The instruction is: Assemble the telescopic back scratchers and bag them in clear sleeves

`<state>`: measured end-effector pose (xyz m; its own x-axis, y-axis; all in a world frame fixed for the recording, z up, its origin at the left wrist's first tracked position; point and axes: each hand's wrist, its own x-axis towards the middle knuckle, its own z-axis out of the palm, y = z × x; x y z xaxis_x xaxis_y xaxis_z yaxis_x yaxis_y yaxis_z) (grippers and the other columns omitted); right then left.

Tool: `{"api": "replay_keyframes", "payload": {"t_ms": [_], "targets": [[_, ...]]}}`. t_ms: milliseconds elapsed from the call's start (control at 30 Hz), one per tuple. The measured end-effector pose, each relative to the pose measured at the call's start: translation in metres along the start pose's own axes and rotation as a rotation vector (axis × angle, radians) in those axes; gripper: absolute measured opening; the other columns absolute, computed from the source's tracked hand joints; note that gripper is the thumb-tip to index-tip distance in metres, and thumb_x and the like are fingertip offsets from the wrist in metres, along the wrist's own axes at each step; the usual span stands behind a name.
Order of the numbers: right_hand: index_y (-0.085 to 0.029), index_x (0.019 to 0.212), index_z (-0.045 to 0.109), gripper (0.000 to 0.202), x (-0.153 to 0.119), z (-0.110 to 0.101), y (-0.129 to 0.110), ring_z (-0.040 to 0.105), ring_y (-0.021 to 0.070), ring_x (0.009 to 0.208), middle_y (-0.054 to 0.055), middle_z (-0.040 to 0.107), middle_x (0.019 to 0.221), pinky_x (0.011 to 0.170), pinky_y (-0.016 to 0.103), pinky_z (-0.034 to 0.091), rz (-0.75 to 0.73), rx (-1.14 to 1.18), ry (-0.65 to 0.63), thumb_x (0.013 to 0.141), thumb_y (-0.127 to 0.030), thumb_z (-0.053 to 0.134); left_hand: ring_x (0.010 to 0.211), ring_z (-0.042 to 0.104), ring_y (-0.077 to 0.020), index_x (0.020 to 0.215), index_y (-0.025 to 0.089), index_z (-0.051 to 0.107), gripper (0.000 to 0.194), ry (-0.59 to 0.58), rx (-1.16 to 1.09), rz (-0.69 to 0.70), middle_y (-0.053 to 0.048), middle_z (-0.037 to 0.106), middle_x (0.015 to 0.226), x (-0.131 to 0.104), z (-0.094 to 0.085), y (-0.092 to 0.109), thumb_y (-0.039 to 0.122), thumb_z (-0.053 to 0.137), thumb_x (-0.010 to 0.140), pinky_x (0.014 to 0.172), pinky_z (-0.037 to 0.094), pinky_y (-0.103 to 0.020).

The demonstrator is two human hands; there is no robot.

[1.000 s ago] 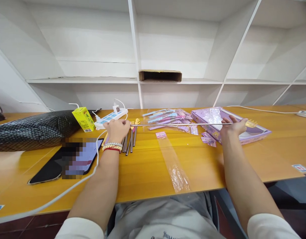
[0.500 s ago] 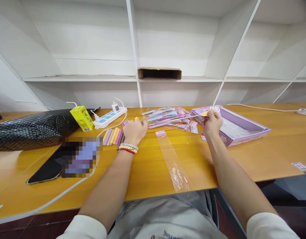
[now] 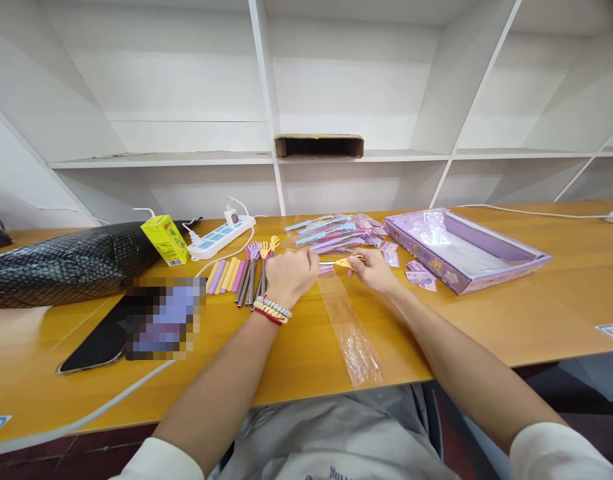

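Between my two hands, a yellow telescopic back scratcher (image 3: 343,263) is held level over the table. My right hand (image 3: 374,269) pinches its yellow claw end. The other end is hidden inside my closed left hand (image 3: 292,272), with a short stretch of metal rod showing between. Under them lies a clear plastic sleeve (image 3: 354,340) with a pink top. Left of my left hand are several back scratcher heads on dark rods (image 3: 246,283), purple and yellow, and a row of coloured handles (image 3: 225,276). Behind my hands, bagged back scratchers (image 3: 331,232) are piled up.
A purple box tray (image 3: 501,283) stands at the right, small pink cards (image 3: 420,275) beside it. To the left are a power strip (image 3: 221,237), a yellow drink carton (image 3: 165,240), a phone (image 3: 106,333) and a black wrapped bundle (image 3: 71,263). White shelving rises behind.
My right hand has moved left and toward me, close to my left hand. The back scratcher's long metal rod has slid in and is now short. My left hand has shifted slightly right.
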<state>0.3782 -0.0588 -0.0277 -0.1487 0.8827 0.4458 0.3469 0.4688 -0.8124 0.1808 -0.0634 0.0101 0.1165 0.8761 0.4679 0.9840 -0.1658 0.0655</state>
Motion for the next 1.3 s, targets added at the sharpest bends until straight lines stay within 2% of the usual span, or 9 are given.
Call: {"api": "replay_keyframes", "payload": {"t_ms": [100, 267, 433, 600, 733, 833, 967, 1167, 1300], "targets": [[-0.018, 0.064, 0.057, 0.027, 0.002, 0.003, 0.001, 0.041, 0.0074, 0.041, -0.001, 0.059, 0.053, 0.040, 0.020, 0.029, 0.017, 0.097, 0.039, 0.079, -0.040, 0.057, 0.072, 0.063, -0.0253, 0.077, 0.015, 0.069, 0.053, 0.005, -0.041, 0.053, -0.012, 0.066, 0.071, -0.003, -0.004, 0.003, 0.038, 0.023, 0.091, 0.065, 0.041, -0.034], [-0.018, 0.073, 0.055, 0.030, 0.008, -0.009, 0.001, 0.041, 0.0070, 0.036, -0.003, 0.058, 0.052, 0.036, 0.020, 0.028, 0.136, 0.442, 0.160, 0.072, -0.047, 0.065, 0.086, 0.061, -0.0223, 0.092, 0.019, 0.064, 0.027, 0.060, -0.225, 0.306, -0.008, 0.068, 0.087, -0.001, 0.001, -0.003, 0.030, 0.041, 0.086, 0.072, 0.044, -0.032], [-0.019, 0.072, 0.052, 0.034, 0.010, -0.012, 0.002, 0.042, 0.0060, 0.037, -0.004, 0.055, 0.051, 0.035, 0.018, 0.025, 0.199, 0.660, 0.249, 0.066, -0.046, 0.072, 0.100, 0.058, -0.0206, 0.112, 0.017, 0.058, 0.031, 0.062, -0.403, 0.488, -0.008, 0.065, 0.106, 0.001, 0.021, -0.008, 0.022, 0.041, 0.086, 0.088, 0.044, -0.034], [-0.018, 0.068, 0.050, 0.037, 0.010, -0.007, 0.001, 0.042, 0.0055, 0.038, -0.003, 0.055, 0.054, 0.033, 0.019, 0.026, 0.228, 0.724, 0.221, 0.064, -0.045, 0.074, 0.100, 0.059, -0.0196, 0.115, 0.019, 0.057, 0.032, 0.008, -0.485, 0.479, -0.007, 0.065, 0.108, 0.002, 0.027, -0.011, 0.029, 0.044, 0.088, 0.087, 0.046, -0.033], [-0.018, 0.068, 0.049, 0.038, 0.012, -0.009, 0.002, 0.043, 0.0063, 0.037, -0.004, 0.054, 0.052, 0.031, 0.018, 0.026, 0.257, 0.739, 0.330, 0.063, -0.046, 0.074, 0.084, 0.062, -0.0193, 0.097, 0.021, 0.064, 0.029, -0.058, -0.462, 0.401, -0.005, 0.068, 0.091, 0.004, 0.026, -0.014, 0.042, 0.048, 0.086, 0.073, 0.047, -0.031], [-0.018, 0.068, 0.048, 0.039, 0.013, -0.014, 0.004, 0.044, 0.0067, 0.037, -0.004, 0.054, 0.051, 0.032, 0.018, 0.028, 0.260, 0.757, 0.379, 0.063, -0.048, 0.073, 0.081, 0.062, -0.0187, 0.092, 0.020, 0.065, 0.029, -0.074, -0.468, 0.394, -0.005, 0.068, 0.089, 0.006, 0.029, -0.016, 0.042, 0.047, 0.086, 0.070, 0.046, -0.030], [-0.018, 0.074, 0.052, 0.037, 0.011, -0.013, 0.004, 0.049, 0.0076, 0.041, -0.002, 0.059, 0.060, 0.032, 0.018, 0.030, 0.236, 0.713, 0.294, 0.064, -0.047, 0.073, 0.082, 0.062, -0.0190, 0.094, 0.020, 0.064, 0.027, -0.050, -0.459, 0.423, -0.005, 0.069, 0.089, 0.002, 0.028, -0.012, 0.038, 0.044, 0.088, 0.071, 0.045, -0.030], [-0.017, 0.073, 0.056, 0.034, 0.003, 0.014, -0.004, 0.051, 0.0090, 0.042, -0.001, 0.060, 0.060, 0.033, 0.020, 0.033, 0.176, 0.566, 0.025, 0.068, -0.048, 0.069, 0.068, 0.063, -0.0207, 0.114, 0.020, 0.055, 0.033, -0.140, -0.405, 0.489, -0.004, 0.067, 0.075, -0.014, 0.021, 0.009, 0.036, 0.043, 0.088, 0.062, 0.043, -0.030], [-0.018, 0.081, 0.056, 0.037, 0.002, 0.022, -0.010, 0.052, 0.0096, 0.043, 0.000, 0.061, 0.065, 0.035, 0.020, 0.032, 0.224, 0.553, 0.022, 0.070, -0.052, 0.065, 0.072, 0.064, -0.0218, 0.115, 0.020, 0.055, 0.035, -0.094, -0.322, 0.349, -0.006, 0.068, 0.079, -0.010, 0.013, 0.010, 0.036, 0.039, 0.089, 0.065, 0.044, -0.031]]}}
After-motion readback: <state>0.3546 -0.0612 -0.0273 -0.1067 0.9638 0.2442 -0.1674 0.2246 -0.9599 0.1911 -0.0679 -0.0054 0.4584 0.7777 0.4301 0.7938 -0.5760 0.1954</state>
